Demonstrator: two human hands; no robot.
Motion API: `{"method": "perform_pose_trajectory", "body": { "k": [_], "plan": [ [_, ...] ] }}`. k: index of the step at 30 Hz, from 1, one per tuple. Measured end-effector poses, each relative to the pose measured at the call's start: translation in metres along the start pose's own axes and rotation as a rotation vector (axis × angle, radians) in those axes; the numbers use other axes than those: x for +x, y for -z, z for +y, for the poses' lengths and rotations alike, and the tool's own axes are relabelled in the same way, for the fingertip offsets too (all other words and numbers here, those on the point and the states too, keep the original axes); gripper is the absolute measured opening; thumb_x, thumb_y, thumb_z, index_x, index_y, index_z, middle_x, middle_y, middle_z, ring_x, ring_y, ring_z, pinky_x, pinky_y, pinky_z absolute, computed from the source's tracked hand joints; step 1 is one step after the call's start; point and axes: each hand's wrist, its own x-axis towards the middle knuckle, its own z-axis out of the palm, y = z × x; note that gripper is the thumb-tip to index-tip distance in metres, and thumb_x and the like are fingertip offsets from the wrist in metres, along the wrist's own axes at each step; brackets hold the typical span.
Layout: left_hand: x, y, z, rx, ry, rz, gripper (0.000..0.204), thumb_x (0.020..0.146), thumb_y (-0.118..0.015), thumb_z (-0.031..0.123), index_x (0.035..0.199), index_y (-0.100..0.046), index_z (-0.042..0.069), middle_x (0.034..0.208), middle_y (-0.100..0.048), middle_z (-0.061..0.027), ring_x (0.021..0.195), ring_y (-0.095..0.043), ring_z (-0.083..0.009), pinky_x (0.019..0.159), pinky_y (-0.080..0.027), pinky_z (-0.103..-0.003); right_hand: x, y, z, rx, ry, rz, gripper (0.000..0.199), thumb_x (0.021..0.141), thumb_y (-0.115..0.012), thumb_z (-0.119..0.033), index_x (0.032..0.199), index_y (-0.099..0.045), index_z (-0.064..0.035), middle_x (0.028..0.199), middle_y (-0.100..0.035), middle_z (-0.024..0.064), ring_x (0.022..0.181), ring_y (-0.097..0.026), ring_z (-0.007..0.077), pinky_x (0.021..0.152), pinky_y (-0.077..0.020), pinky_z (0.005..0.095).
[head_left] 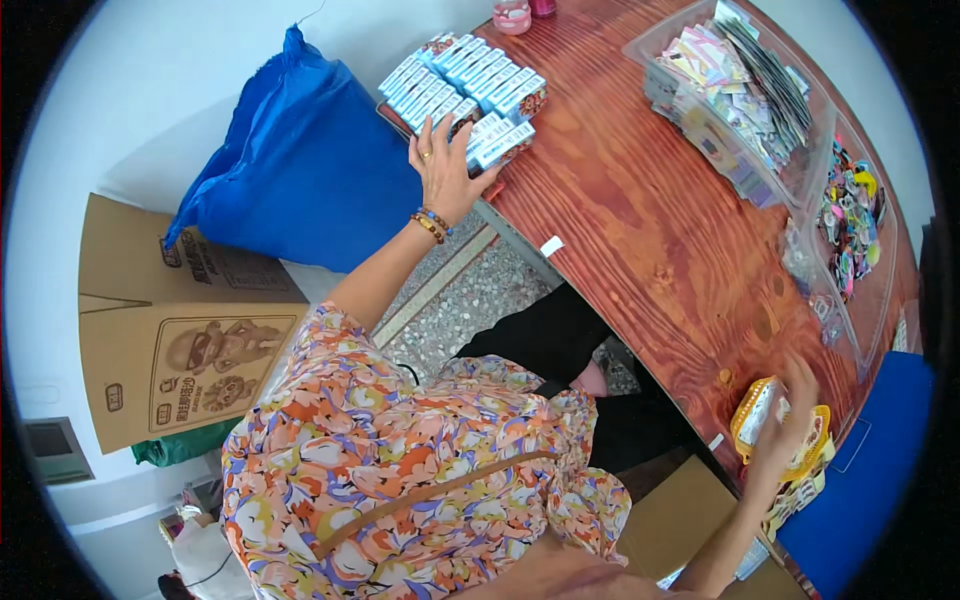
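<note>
Reddish wood worktop point(640, 220) is the anchor here: at its far left corner sits a block of small blue-and-white boxes point(465, 85), and the left hand point(445, 170) lies on the near edge of that block, fingers spread wide and flat. Down at the worktop's near right edge, the right hand point(785, 425) is wrapped around a yellow-rimmed packet point(765, 410), with clear bins of colourful packets point(740, 95) along the far right side.

Stacked small boxes point(465, 85) at table's point(640, 230) left end, trays point(735, 95) right.
</note>
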Motion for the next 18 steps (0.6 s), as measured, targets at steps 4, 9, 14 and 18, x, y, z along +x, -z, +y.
{"method": "perform_pose_trajectory", "body": {
  "k": [4,9,14,18],
  "plan": [
    [-0.011,0.007,-0.012,-0.112,-0.068,-0.008,0.077,0.067,-0.085,0.035,0.132,-0.053,0.013,0.135,-0.048,-0.0145,0.14,-0.027,-0.0377,0.112,-0.01,-0.064,0.062,-0.099,-0.07,0.238,0.162,-0.347,0.025,0.092,-0.061,-0.001,0.118,-0.061,0.0012,0.12,-0.063,0.0178,0.111,-0.063,0.0292,0.092,-0.0509,0.0342],
    [-0.01,0.018,0.047,-0.423,-0.052,0.023,0.078,0.068,-0.085,0.023,0.134,-0.05,0.003,0.117,-0.056,-0.0162,0.106,-0.055,-0.0333,0.097,-0.039,-0.045,0.067,-0.187,-0.119,0.804,-0.198,-0.484,0.048,0.099,-0.06,-0.018,0.14,-0.044,-0.0001,0.129,-0.06,0.016,0.114,-0.06,0.022,0.097,-0.0488,0.0347],
    [-0.03,0.033,0.145,-0.724,-0.114,-0.16,0.083,0.068,-0.086,0.021,0.136,-0.045,-0.001,0.118,-0.053,-0.021,0.11,-0.052,-0.0381,0.096,-0.043,-0.045,0.072,-0.213,-0.115,0.866,-0.366,-0.177,0.078,0.095,-0.063,-0.024,0.15,-0.02,0.0092,0.142,-0.045,0.0288,0.125,-0.054,0.0315,0.104,-0.0436,0.0376],
    [-0.053,0.032,0.205,-0.996,-0.11,-0.409,0.094,0.071,-0.085,0.018,0.147,-0.031,-0.001,0.13,-0.044,-0.0233,0.122,-0.045,-0.0394,0.104,-0.04,-0.045,0.059,-0.178,-0.047,0.51,-0.27,-0.206,0.081,0.091,-0.065,-0.024,0.149,-0.02,0.0124,0.134,-0.05,0.0339,0.122,-0.057,0.0402,0.102,-0.0448,0.0399]
  ]
}}
